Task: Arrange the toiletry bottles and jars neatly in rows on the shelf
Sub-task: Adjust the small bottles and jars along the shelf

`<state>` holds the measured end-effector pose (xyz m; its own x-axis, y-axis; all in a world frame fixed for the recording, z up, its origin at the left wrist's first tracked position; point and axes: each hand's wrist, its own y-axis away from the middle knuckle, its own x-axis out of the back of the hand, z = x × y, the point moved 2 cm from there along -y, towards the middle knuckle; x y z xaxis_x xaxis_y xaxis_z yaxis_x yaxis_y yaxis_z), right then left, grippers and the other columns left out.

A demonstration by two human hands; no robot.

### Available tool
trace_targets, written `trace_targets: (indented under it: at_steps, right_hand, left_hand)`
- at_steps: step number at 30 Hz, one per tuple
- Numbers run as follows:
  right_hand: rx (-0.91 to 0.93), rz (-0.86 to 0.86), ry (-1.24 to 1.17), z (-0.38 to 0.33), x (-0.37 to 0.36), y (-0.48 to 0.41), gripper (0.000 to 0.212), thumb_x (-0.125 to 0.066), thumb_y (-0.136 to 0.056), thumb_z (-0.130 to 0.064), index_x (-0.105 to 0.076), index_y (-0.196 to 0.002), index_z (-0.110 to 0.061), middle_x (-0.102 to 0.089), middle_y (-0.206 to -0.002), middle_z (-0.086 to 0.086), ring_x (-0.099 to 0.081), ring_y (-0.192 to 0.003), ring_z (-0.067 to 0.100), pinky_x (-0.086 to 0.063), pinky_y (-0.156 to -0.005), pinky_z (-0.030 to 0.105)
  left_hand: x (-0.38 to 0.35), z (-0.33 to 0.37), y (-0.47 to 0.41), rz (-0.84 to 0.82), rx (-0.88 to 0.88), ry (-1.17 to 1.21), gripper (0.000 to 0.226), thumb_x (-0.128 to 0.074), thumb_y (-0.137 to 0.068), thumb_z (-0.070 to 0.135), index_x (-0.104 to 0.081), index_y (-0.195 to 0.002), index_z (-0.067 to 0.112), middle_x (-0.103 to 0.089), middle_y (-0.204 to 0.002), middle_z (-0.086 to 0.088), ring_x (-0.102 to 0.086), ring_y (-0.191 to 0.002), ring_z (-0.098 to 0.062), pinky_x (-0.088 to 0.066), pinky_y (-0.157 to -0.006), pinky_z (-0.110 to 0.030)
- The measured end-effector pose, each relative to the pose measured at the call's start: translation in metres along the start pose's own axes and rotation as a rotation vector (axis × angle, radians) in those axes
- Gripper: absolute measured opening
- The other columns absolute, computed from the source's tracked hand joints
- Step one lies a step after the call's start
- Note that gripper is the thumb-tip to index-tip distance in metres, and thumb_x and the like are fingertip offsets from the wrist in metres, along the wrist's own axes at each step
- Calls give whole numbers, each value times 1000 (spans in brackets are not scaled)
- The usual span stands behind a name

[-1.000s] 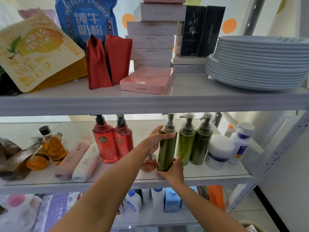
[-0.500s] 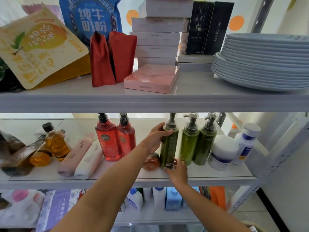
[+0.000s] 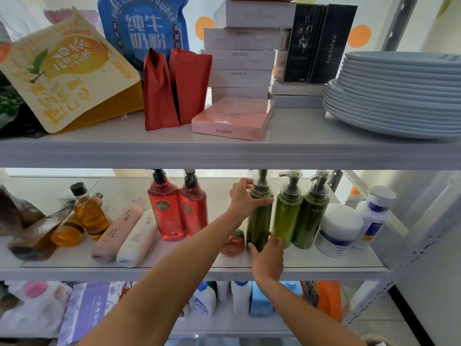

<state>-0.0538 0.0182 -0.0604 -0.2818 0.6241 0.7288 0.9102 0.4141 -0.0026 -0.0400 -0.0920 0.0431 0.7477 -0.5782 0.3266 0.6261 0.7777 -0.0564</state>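
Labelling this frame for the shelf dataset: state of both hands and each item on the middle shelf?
dark green pump bottle, upright, held by both hands
left hand, grips its shoulder
right hand, grips its base
lighter green pump bottles, upright, side by side
red pump bottles, upright, side by side
pink tube, lying down
white tube, lying down beside it
amber bottles, tilted
white jar, upright, lid on
blue-labelled white bottle, upright, capped

The scene is lit brightly and evenly by soft daylight, strongest behind the middle shelf [image 3: 311, 260], whose glossy top is washed with pale glare. The lowest shelf [image 3: 224, 328] is left dimmer. The dark green bottle [image 3: 259, 221] is smeared by motion blur. Straight lines are bowed near the frame edges, as at the right upright [image 3: 409, 248].
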Motion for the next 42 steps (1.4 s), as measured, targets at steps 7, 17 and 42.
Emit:
trace_targets:
  at_steps: [7,17,42]
  right_hand:
    - [-62,52,-89,7,0,1,39,-63,-89,-28,-46,-119,-11,-55,-121,8,-60,-108,23,-53,-85,34]
    - [-139,-35,-347,15,-1,-12,31,-65,-87,-17,-57,-115,-7,-65,-116,11,-62,-109,28,-47,-95,38]
    - [-256,-30,-383,-1,2,-11,29,-68,-85,-18,-58,-110,-7,-65,-114,11,-61,-106,28,-47,-90,36]
  left_hand:
    - [-11,3,8,12,-108,-109,80,-83,-68,32,-28,-123,15,-48,-120,-4,-49,-110,-19,-45,-93,-33]
    - [4,-2,10,-308,-56,-68,73,-81,-65,0,-44,-127,12,-58,-116,-6,-52,-109,-21,-44,-92,-33]
    - [-6,-25,18,-30,-46,-278,65,-86,-62,28,-39,-106,19,-56,-110,-3,-55,-100,-21,-52,-86,-38]
